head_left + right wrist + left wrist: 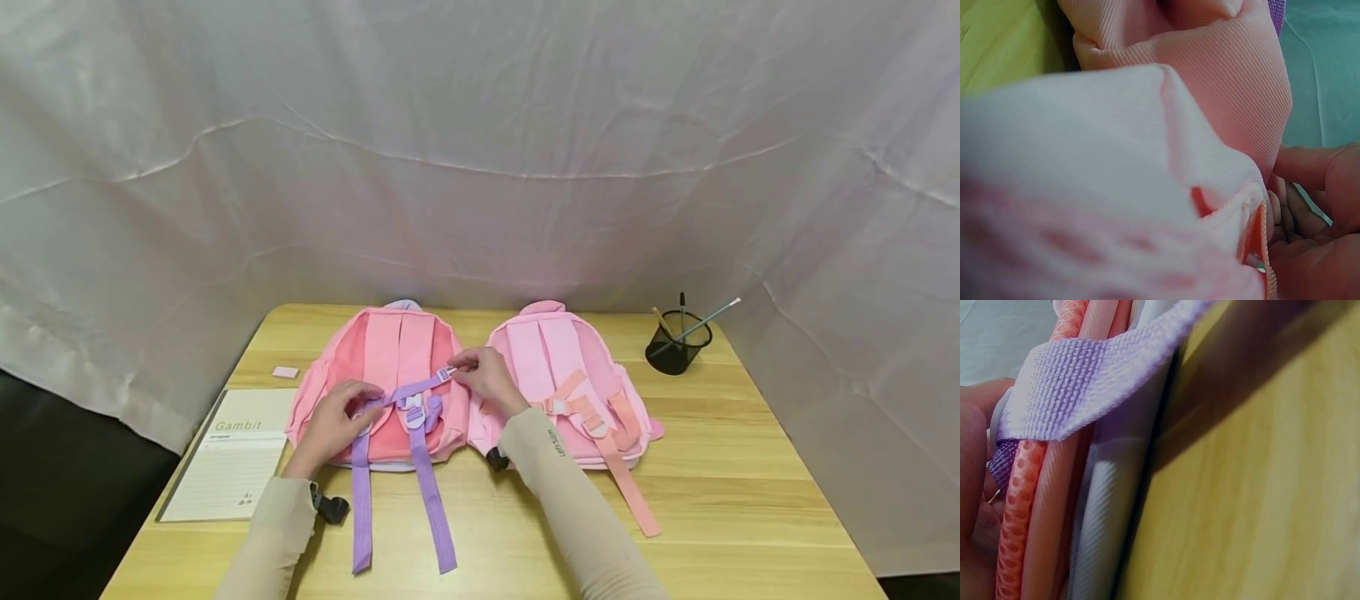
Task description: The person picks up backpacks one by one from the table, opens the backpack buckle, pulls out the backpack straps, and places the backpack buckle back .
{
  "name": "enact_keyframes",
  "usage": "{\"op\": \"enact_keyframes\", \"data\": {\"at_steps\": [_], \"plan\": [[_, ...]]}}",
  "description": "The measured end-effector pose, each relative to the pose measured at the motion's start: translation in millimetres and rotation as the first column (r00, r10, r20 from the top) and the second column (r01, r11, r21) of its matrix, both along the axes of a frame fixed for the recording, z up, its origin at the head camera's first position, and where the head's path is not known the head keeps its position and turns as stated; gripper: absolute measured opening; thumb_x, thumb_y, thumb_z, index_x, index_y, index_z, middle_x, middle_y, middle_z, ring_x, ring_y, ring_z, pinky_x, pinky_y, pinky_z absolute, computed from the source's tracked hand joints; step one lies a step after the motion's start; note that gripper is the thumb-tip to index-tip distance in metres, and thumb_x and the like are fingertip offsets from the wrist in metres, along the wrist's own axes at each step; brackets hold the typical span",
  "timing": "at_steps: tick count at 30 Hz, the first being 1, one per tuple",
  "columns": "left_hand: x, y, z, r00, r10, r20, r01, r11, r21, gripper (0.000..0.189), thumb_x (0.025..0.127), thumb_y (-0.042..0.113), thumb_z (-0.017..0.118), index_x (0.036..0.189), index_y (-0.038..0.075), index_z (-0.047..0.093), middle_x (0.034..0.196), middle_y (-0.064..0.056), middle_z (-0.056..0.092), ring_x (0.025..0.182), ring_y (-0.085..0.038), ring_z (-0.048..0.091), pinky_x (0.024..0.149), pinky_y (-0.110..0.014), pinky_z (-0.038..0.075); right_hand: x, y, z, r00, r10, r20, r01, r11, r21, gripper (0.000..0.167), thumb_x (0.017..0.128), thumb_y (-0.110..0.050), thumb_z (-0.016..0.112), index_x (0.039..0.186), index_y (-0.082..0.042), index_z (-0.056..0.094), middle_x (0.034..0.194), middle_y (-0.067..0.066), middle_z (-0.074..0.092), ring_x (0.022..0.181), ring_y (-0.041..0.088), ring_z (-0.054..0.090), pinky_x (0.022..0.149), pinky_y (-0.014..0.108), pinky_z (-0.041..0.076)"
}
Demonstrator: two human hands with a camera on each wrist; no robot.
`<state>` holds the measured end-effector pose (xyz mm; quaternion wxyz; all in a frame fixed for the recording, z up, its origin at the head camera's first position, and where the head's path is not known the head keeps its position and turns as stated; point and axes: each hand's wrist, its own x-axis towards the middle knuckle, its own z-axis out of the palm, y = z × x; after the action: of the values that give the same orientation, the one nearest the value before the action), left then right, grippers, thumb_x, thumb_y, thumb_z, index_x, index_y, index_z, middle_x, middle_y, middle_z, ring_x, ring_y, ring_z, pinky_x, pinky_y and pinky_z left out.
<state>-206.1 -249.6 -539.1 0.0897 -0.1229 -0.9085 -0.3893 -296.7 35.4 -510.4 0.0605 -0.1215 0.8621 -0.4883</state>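
A coral-pink backpack [442, 342] lies with its shoulder straps facing up. Across it a purple chest strap [416, 388] is stretched, with a small light buckle [445, 374] at its right end. My right hand [491, 379] pinches that buckle end between thumb and fingers. At the left, my left hand [335, 421] curls its fingers at the strap's other end; the exact contact is partly hidden. Purple webbing [1060, 387] crosses the coral strap edge in the left wrist view, beside the left fingers. Pink fabric [1229, 100] fills much of the right wrist view.
A lighter pink backpack [517, 350] with an orange strap [626, 483] lies against the first at the right. Left stand a notebook [232, 467] and a pink eraser [286, 372]. A black mesh pen cup [672, 354] is at the back right. Two purple strap tails [362, 508] hang forward.
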Motion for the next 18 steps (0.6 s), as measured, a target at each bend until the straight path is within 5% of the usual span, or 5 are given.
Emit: {"op": "enact_keyframes", "data": {"at_steps": [18], "plan": [[-2.6, -1.0, -4.1, 0.999, -0.004, -0.033, 0.005, 1.0, 0.011, 0.024, 0.093, 0.021, 0.079, 0.116, 0.017, 0.074, 0.112, 0.0, 0.073, 0.099, -0.018, 0.059, 0.088, -0.036, 0.049, 1.2, -1.5, 0.8, 1.0, -0.009, 0.012, 0.009, 1.0, -0.006, 0.018, 0.09, -0.002, 0.077, 0.107, -0.005, 0.08, 0.095, 0.01, 0.076, 0.082, 0.013, 0.064, 0.073, 0.022, 0.052]]}}
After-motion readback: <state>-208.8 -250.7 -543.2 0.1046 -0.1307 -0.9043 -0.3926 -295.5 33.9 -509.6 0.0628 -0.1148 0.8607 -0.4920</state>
